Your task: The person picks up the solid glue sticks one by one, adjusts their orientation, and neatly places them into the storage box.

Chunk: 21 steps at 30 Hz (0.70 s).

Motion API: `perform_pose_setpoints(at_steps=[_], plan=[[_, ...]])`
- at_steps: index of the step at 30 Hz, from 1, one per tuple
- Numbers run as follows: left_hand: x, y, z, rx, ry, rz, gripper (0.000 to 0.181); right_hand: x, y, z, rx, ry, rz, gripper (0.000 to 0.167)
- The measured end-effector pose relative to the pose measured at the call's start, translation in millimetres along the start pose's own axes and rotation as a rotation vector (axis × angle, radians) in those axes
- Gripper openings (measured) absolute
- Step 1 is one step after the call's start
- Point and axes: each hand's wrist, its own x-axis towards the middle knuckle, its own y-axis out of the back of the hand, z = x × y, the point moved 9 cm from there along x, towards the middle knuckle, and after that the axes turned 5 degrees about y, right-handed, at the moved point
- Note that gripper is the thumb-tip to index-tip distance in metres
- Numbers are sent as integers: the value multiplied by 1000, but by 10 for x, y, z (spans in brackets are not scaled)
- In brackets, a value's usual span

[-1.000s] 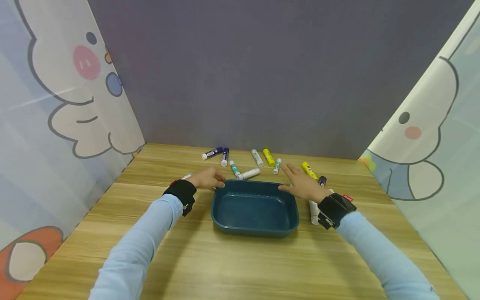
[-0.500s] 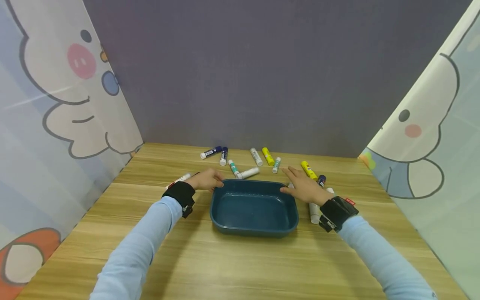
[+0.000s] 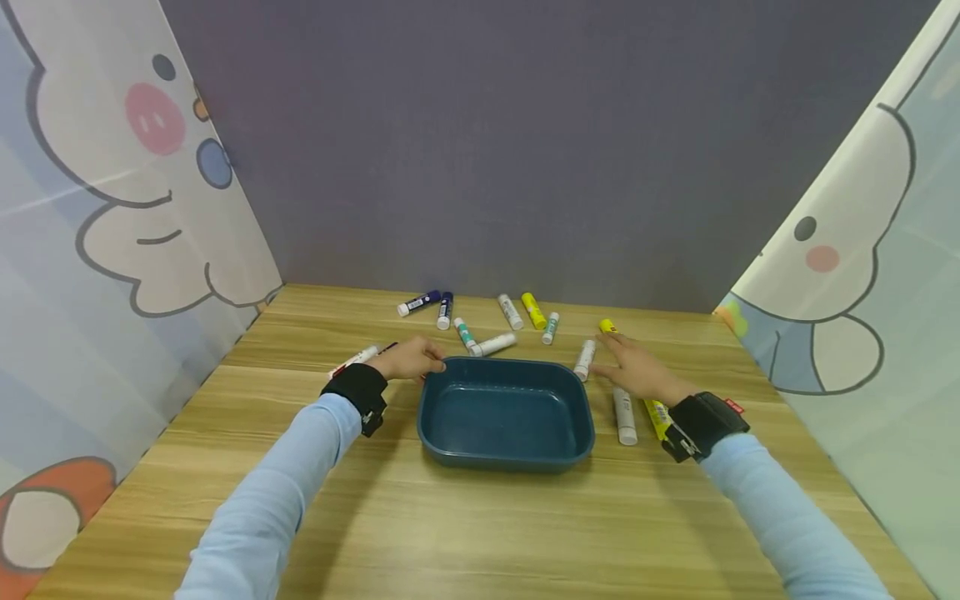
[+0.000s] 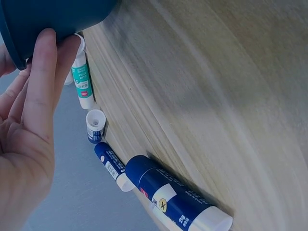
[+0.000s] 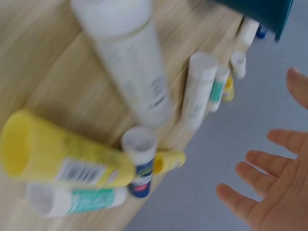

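Note:
A dark teal tray (image 3: 506, 417) rests on the wooden table. At its back left corner the left hand (image 3: 408, 358) pinches the rim; in the left wrist view the left hand (image 4: 31, 130) has its fingers against the tray wall (image 4: 72, 14). The right hand (image 3: 637, 369), fingers spread and holding nothing, hovers right of the tray over glue sticks. Near its fingers lies a white glue stick (image 3: 585, 361). A larger white stick (image 3: 624, 415) and a yellow one (image 3: 659, 419) lie below it. The right wrist view shows the right hand (image 5: 279, 178) apart from the sticks.
Behind the tray lie two dark blue sticks (image 3: 418, 303), two teal-labelled sticks (image 3: 551, 328), white sticks (image 3: 510, 312) and a yellow one (image 3: 533, 310). More sticks lie left, beside the left wrist (image 3: 354, 361). A grey panel (image 3: 480, 167) stands at the back, with printed cloth at both sides.
The right hand has moved right, away from the tray, uncovering the white stick by the tray's corner. The left hand has stayed at the rim. The view has shifted slightly.

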Motion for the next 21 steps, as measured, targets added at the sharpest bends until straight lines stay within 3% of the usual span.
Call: perform_pose_setpoints(at_steps=[11, 21], plan=[[23, 6, -26, 33, -31, 10, 27, -248, 10, 476, 98, -131, -31, 88], [24, 5, 11, 35, -37, 7, 28, -421, -90, 873, 100, -203, -52, 72]])
